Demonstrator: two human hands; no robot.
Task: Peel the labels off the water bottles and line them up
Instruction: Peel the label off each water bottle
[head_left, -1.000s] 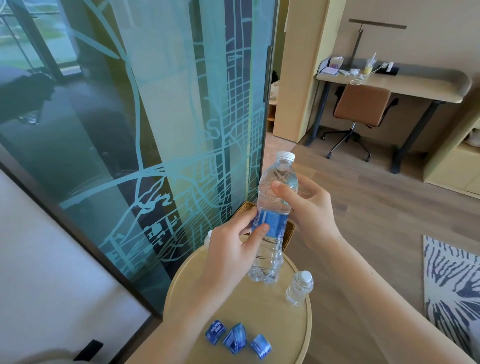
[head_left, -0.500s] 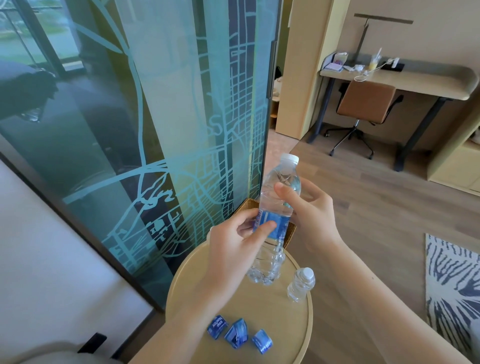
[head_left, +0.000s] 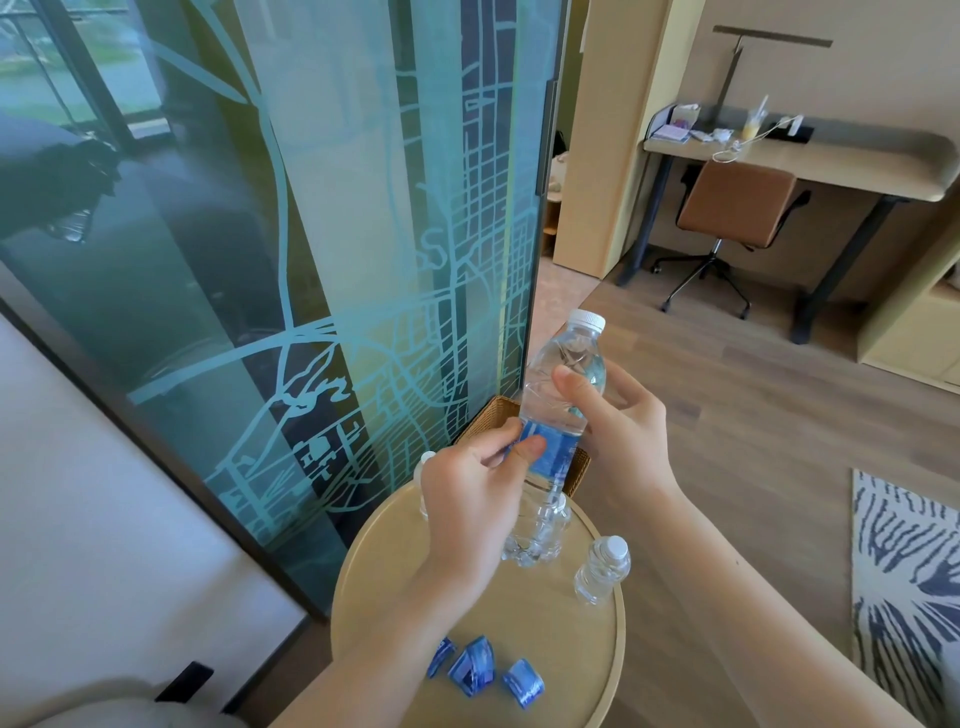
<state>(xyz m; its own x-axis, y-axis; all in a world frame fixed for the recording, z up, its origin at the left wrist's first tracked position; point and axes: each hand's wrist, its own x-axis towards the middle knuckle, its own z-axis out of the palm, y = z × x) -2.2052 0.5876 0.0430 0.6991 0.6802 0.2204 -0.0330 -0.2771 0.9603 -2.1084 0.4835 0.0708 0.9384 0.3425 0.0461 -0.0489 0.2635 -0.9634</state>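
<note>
Holds a water bottle (head_left: 563, 374) tilted over a round wooden table (head_left: 384, 582), white cap up; cannot tell whether its base touches the top. Grips the clear upper part with the right hand (head_left: 618, 431), thumb across the front. Pinches the edge of the blue label (head_left: 558, 452) between thumb and forefinger of the left hand (head_left: 478, 499).

On the table: a bare bottle (head_left: 602, 571) upright at right, three crumpled peeled labels (head_left: 483, 670) near the front rim. Mostly hidden behind the left hand, another capped bottle (head_left: 427, 458). Just behind, a woven basket (head_left: 493, 415) beside a glass panel (head_left: 337, 234) printed with a street map. Well apart: a desk (head_left: 831, 161), a brown chair (head_left: 737, 208), a striped rug (head_left: 904, 571).
</note>
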